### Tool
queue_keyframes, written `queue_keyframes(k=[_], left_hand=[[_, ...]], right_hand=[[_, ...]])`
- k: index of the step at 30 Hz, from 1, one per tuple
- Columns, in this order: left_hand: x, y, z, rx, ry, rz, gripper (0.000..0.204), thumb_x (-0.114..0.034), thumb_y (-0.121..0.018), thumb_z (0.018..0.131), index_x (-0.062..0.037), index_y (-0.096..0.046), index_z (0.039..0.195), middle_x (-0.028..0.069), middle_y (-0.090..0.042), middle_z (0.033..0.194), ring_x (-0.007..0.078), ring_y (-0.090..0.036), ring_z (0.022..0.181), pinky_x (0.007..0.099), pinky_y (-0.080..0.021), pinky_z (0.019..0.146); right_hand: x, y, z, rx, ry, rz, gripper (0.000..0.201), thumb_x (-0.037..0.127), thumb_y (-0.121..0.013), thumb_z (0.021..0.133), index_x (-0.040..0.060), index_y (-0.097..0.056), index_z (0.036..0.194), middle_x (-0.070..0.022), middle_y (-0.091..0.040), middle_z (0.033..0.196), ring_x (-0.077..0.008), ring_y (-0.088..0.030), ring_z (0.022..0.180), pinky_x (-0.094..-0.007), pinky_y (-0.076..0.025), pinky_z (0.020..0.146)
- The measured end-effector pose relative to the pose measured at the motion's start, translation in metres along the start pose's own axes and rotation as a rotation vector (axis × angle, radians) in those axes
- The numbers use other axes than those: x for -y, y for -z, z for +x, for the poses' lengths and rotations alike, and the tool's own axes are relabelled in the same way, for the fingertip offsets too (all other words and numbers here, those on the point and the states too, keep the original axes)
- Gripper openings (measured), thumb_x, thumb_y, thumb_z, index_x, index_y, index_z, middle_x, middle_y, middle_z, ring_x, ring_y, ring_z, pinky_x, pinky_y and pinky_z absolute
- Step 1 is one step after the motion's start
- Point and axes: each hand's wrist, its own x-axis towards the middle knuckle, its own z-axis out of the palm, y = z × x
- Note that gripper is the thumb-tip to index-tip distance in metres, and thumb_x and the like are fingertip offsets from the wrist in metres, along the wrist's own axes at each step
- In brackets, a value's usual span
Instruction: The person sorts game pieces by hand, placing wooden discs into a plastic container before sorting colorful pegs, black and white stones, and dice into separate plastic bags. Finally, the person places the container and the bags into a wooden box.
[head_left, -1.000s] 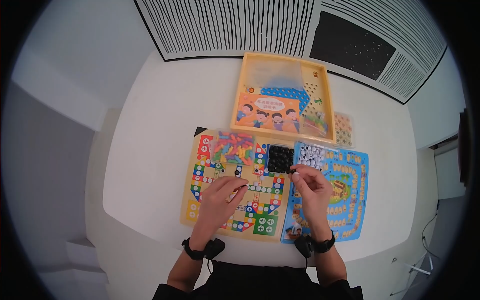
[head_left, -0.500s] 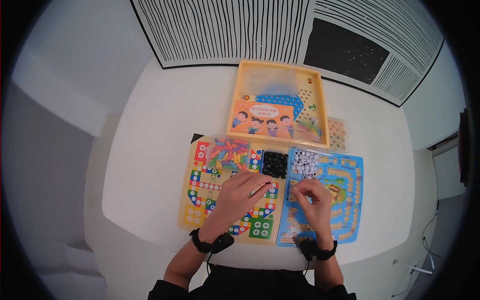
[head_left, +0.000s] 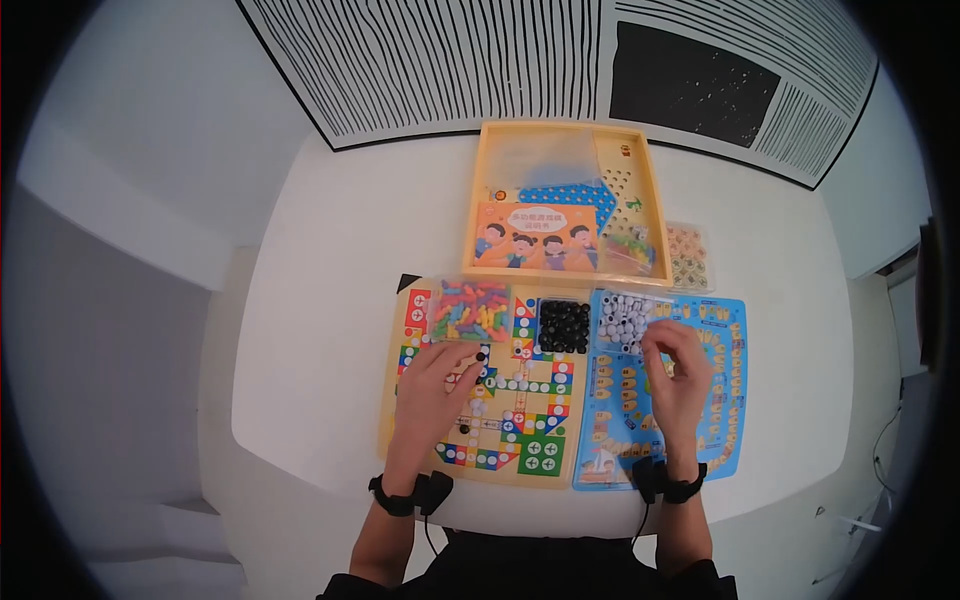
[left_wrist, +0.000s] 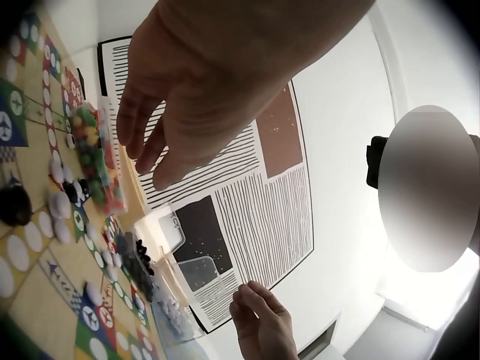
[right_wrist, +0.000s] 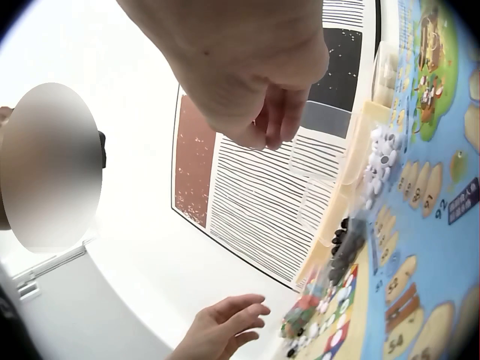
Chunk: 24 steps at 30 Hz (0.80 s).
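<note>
My left hand (head_left: 428,395) hovers over the left part of the multicolored game board (head_left: 400,440), its fingers slightly bent and apart. A black bead (head_left: 481,357) shows by its fingertips; nothing is seen between the fingers in the left wrist view. My right hand (head_left: 682,385) is above the blue game board (head_left: 725,440), beside the box of white beads (head_left: 624,322). Its thumb and forefinger come close together, and whether they hold a bead cannot be told. White beads (head_left: 477,407) and black beads (head_left: 464,429) lie on the multicolored board.
Boxes of colored pegs (head_left: 470,310) and black beads (head_left: 563,326) stand along the boards' far side. Behind them is a yellow tray (head_left: 473,225) with an orange booklet (head_left: 535,237). A clear box of round pieces (head_left: 688,257) is at its right.
My left hand moved right over the board, then back left, uncovering the beads in the middle. My right hand moved right, away from the black bead box, to beside the white beads.
</note>
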Motion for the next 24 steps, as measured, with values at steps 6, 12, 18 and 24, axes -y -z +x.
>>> queue_keyframes(k=[6,12,18,24], left_hand=[[0.021,0.001,-0.021,0.010,-0.051,0.115,0.025,-0.014,-0.079,0.090,-0.0054,-0.074,0.113,0.0089,-0.072,0.111,0.0293,-0.067,0.104,0.0396,-0.055,0.091],[0.024,-0.019,-0.020,0.043,-0.139,0.190,0.027,-0.010,-0.082,0.083,-0.0044,-0.075,0.109,0.0094,-0.072,0.107,0.0312,-0.066,0.100,0.0413,-0.055,0.088],[0.026,-0.018,-0.021,0.039,-0.149,0.201,0.023,-0.007,-0.079,0.084,-0.0031,-0.073,0.106,0.0095,-0.072,0.103,0.0321,-0.065,0.096,0.0411,-0.055,0.087],[0.033,-0.023,-0.024,-0.041,-0.155,0.152,0.018,-0.005,-0.082,0.080,-0.0046,-0.075,0.097,0.0086,-0.073,0.099,0.0300,-0.067,0.092,0.0406,-0.057,0.081]], right_hand=[[0.008,-0.031,-0.006,0.256,0.163,-0.229,0.017,-0.003,-0.074,0.087,0.0018,-0.074,0.103,-0.0120,-0.071,0.112,-0.0290,-0.070,0.099,-0.0361,-0.057,0.083],[0.027,-0.090,-0.010,0.664,0.505,-0.182,0.034,0.000,-0.073,0.079,0.0012,-0.071,0.114,-0.0111,-0.070,0.120,-0.0283,-0.068,0.100,-0.0372,-0.060,0.085],[0.019,-0.138,-0.017,0.704,0.628,-0.378,0.038,0.003,-0.067,0.083,0.0007,-0.068,0.120,-0.0103,-0.069,0.128,-0.0288,-0.068,0.111,-0.0360,-0.059,0.092],[0.013,-0.133,-0.018,0.747,0.595,-0.455,0.024,0.003,-0.068,0.080,0.0026,-0.069,0.104,-0.0081,-0.066,0.110,-0.0254,-0.067,0.105,-0.0351,-0.060,0.085]])
